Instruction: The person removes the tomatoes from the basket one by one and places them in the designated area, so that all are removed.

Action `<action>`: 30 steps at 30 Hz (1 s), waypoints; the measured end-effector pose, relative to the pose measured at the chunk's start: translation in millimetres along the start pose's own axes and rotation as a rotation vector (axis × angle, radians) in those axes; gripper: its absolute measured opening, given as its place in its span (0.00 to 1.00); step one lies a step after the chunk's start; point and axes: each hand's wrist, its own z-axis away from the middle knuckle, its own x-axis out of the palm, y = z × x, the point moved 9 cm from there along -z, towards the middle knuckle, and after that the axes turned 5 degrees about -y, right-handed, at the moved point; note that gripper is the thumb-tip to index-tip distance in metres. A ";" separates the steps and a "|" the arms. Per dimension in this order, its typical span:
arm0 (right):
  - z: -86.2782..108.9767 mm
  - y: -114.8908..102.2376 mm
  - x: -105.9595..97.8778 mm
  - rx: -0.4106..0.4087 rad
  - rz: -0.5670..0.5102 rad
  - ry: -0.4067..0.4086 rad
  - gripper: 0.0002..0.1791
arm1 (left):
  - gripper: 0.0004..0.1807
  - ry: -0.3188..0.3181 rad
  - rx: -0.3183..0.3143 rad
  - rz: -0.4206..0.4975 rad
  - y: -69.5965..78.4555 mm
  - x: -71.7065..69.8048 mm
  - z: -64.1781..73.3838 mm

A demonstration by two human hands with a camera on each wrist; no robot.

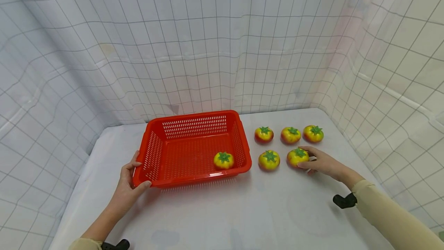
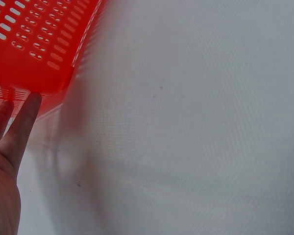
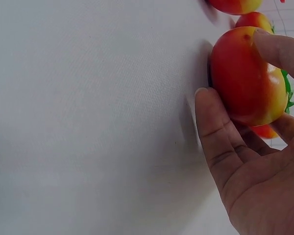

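Note:
A red plastic basket (image 1: 194, 182) with slotted walls stands on the white tabletop. My left hand (image 1: 126, 186) holds its near left corner, thumb along the front rim and fingers at the left side. In the left wrist view, two extended fingers (image 2: 24, 125) touch the outer wall. One red-and-yellow toy tomato (image 1: 223, 160) with a green leafy top lies inside, near the right front corner. To the right of the basket, my right hand (image 1: 320, 163) grips another tomato (image 3: 245, 81) between thumb and fingers, close to the table surface.
Several more tomatoes stand right of the basket: one (image 1: 269, 160) beside the gripped one, and a back row of three, left (image 1: 264, 135), middle (image 1: 290, 136) and right (image 1: 313, 134). White checked curtains (image 1: 208, 49) hang behind and at both sides of the table (image 1: 243, 211).

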 end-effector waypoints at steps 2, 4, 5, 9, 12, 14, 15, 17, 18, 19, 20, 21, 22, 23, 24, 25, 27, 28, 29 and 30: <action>0.1 0.4 -0.4 -0.005 -0.002 -0.001 0.43 | 0.34 -0.001 0.003 0.003 0.2 0.0 0.1; 0.3 1.0 -0.6 -0.006 -0.002 -0.001 0.44 | 0.34 -0.001 0.006 0.006 0.3 0.0 0.1; 0.3 1.5 -0.7 -0.003 -0.005 -0.001 0.44 | 0.34 -0.001 0.009 0.003 0.5 0.0 0.1; 0.4 3.2 -0.6 0.013 -0.012 -0.002 0.45 | 0.34 -0.003 0.018 -0.011 1.0 -0.1 -0.2; 0.6 4.6 -1.0 0.024 -0.024 0.001 0.45 | 0.34 -0.005 0.022 -0.016 1.2 -0.2 -0.4; 1.2 4.6 -1.4 0.019 -0.025 -0.004 0.45 | 0.34 -0.006 0.023 -0.013 1.1 -0.1 -0.5; 1.7 4.7 -1.7 0.016 -0.025 -0.006 0.45 | 0.34 -0.006 0.024 -0.012 1.0 -0.1 -0.6; 3.0 5.5 -2.8 0.018 -0.025 -0.012 0.46 | 0.34 -0.007 0.026 -0.009 0.8 -0.2 -0.6; 3.8 5.6 -3.4 0.014 -0.023 -0.015 0.46 | 0.34 -0.007 0.027 -0.006 0.7 -0.1 -0.6; 4.7 6.0 -4.1 0.012 -0.019 -0.018 0.46 | 0.34 -0.008 0.029 0.000 0.5 -0.1 -0.7; 5.9 6.2 -5.1 0.013 -0.021 -0.018 0.47 | 0.34 -0.009 0.031 0.005 0.2 -0.2 -0.8; 7.2 6.5 -6.3 0.013 -0.023 -0.017 0.47 | 0.34 -0.009 0.033 0.009 -0.1 -0.3 -0.8; 8.4 6.7 -7.5 0.013 -0.025 -0.017 0.47 | 0.34 -0.010 0.035 0.014 -0.2 -0.3 -0.7; 9.8 6.1 -8.7 0.008 -0.026 -0.017 0.48 | 0.34 -0.011 0.038 0.019 -0.3 -0.2 -0.7; 11.1 5.6 -10.0 0.005 -0.028 -0.016 0.48 | 0.34 -0.011 0.041 0.021 -0.3 -0.3 -0.7; 12.5 5.0 -11.7 0.003 -0.029 -0.012 0.48 | 0.34 -0.012 0.043 0.023 -0.3 -0.3 -0.6; 15.0 4.2 -15.1 -0.001 -0.026 -0.007 0.48 | 0.34 -0.012 0.046 0.019 -0.2 -0.5 -0.3; 16.3 3.0 -16.8 -0.008 -0.017 -0.005 0.47 | 0.34 -0.011 0.046 0.017 -0.2 -0.6 -0.2; 17.7 2.2 -18.8 -0.009 -0.009 0.001 0.47 | 0.34 -0.011 0.045 0.014 -0.3 -0.7 -0.2; 18.8 2.2 -21.2 -0.006 0.002 0.009 0.47 | 0.34 -0.010 0.044 0.012 -0.3 -0.8 -0.1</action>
